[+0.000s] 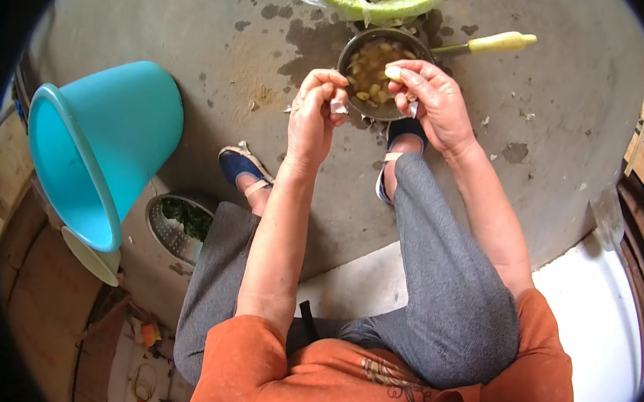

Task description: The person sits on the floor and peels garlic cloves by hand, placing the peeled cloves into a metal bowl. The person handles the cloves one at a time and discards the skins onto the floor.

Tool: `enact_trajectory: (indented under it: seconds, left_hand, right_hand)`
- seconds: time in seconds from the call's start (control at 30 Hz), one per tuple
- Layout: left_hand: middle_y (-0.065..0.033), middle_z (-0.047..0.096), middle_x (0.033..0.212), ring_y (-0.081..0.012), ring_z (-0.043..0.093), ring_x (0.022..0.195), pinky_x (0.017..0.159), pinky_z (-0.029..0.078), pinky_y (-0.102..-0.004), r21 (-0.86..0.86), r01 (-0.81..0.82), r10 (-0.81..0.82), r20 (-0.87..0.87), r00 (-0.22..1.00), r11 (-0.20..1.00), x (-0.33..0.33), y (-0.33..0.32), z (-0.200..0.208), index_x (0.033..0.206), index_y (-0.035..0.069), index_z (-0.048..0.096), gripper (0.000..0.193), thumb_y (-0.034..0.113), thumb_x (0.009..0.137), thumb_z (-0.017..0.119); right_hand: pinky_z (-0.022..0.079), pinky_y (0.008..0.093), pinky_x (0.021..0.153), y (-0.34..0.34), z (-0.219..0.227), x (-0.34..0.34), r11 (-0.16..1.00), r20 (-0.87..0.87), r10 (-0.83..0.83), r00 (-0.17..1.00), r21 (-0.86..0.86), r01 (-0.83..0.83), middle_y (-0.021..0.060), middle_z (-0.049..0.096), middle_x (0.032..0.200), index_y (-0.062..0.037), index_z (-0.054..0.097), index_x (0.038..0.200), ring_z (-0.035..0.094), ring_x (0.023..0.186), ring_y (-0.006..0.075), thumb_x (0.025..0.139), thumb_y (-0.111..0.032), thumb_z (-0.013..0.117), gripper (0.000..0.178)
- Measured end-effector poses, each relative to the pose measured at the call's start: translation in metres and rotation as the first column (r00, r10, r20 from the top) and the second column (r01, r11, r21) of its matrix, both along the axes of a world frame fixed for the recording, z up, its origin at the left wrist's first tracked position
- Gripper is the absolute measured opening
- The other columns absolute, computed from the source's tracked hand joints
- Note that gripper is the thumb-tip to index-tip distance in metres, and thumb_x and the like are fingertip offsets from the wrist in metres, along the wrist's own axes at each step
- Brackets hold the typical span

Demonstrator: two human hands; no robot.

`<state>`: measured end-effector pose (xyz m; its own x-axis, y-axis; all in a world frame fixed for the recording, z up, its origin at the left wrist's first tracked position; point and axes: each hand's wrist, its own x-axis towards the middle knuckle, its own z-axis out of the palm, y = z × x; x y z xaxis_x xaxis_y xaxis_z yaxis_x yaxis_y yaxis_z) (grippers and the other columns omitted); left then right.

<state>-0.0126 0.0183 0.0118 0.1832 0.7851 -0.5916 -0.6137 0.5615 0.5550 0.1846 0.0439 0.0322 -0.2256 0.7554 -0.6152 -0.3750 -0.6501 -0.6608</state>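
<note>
A metal pan (381, 113) of brownish water, with many pale garlic cloves (370, 72) in it, sits on the floor in front of me. At its right side my right hand (434, 100) pinches a pale garlic clove (393, 73) between thumb and forefinger. A whitish scrap of skin (413, 108) shows at the lower fingers of that hand. My left hand (313, 117) is closed at the pan's left edge, its fingers curled on a white papery piece of garlic skin (338, 105). Whether anything else is inside the left fingers is hidden.
Beyond the pan stands a basin (367, 12) lined with clear plastic, holding yellowish scraps. The pan's yellow handle (502, 42) points right. A turquoise bucket (135, 129) lies tipped at left, near a metal colander (165, 226) with dark greens. Wet patches and skin bits dot the concrete floor (571, 107).
</note>
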Motion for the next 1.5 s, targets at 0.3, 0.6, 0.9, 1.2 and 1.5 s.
enact_trajectory:
  seconds: [0.3, 0.6, 0.9, 1.2, 1.5]
  left_hand:
    - [0.0040, 0.050, 0.068, -0.0048, 0.042, 0.055, 0.051, 0.034, -0.0202, -0.039, -0.135, 0.129, -0.127, 0.984, 0.990, -0.015, -0.013, -0.021, 0.079, 0.014, 0.050, 0.019, 0.014, 0.085, 0.067]
    - [-0.0014, 0.057, 0.093, -0.0084, 0.055, 0.077, 0.068, 0.048, -0.0223, -0.095, -0.092, 0.068, -0.232, 0.970, 0.991, 0.002, -0.013, -0.024, 0.109, 0.007, 0.056, 0.019, 0.008, 0.090, 0.057]
    - [-0.0019, 0.054, 0.091, -0.0099, 0.054, 0.079, 0.075, 0.052, -0.0278, -0.054, -0.108, 0.096, -0.183, 0.978, 0.993, 0.009, -0.005, -0.048, 0.114, 0.003, 0.055, 0.023, 0.007, 0.092, 0.049]
    - [-0.0014, 0.060, 0.089, -0.0080, 0.054, 0.075, 0.066, 0.046, -0.0232, -0.076, -0.109, 0.087, -0.250, 0.964, 0.991, 0.005, -0.009, -0.046, 0.106, 0.008, 0.059, 0.017, 0.013, 0.090, 0.059]
    - [-0.0019, 0.065, 0.086, -0.0046, 0.054, 0.067, 0.055, 0.043, -0.0173, 0.068, 0.194, -0.125, -0.552, 0.824, 0.979, 0.020, -0.004, -0.039, 0.106, 0.006, 0.061, 0.017, 0.013, 0.091, 0.060]
  right_hand:
    - [0.050, 0.0406, 0.081, -0.009, -0.059, 0.008, 0.597, 0.943, 0.093, 0.319, 0.204, -0.776, 0.0178, 0.061, 0.102, -0.0033, 0.063, 0.102, 0.060, 0.095, 0.0332, 0.078, -0.012, 0.060, 0.027]
    - [0.052, 0.0358, 0.080, 0.024, -0.098, -0.034, 0.754, 0.934, 0.313, 0.172, -0.134, -0.643, 0.0172, 0.062, 0.106, -0.0063, 0.051, 0.124, 0.062, 0.096, 0.0318, 0.067, -0.044, 0.072, 0.071]
    - [0.052, 0.0352, 0.078, 0.038, -0.121, -0.019, 0.834, -0.128, 0.234, 0.964, -0.483, -0.267, 0.0041, 0.061, 0.112, -0.0117, 0.054, 0.119, 0.060, 0.099, 0.0175, 0.088, -0.039, 0.060, 0.042]
    - [0.053, 0.0326, 0.068, 0.031, -0.123, 0.005, 0.870, -0.473, -0.006, 0.881, -0.436, -0.228, 0.0059, 0.063, 0.105, -0.0079, 0.060, 0.112, 0.061, 0.091, 0.0190, 0.091, -0.034, 0.055, 0.034]
    - [0.052, 0.0468, 0.089, 0.015, -0.113, 0.016, 0.890, -0.668, -0.206, 0.715, -0.431, -0.147, 0.0208, 0.057, 0.117, 0.0027, 0.051, 0.121, 0.056, 0.110, 0.0350, 0.093, -0.034, 0.053, 0.046]
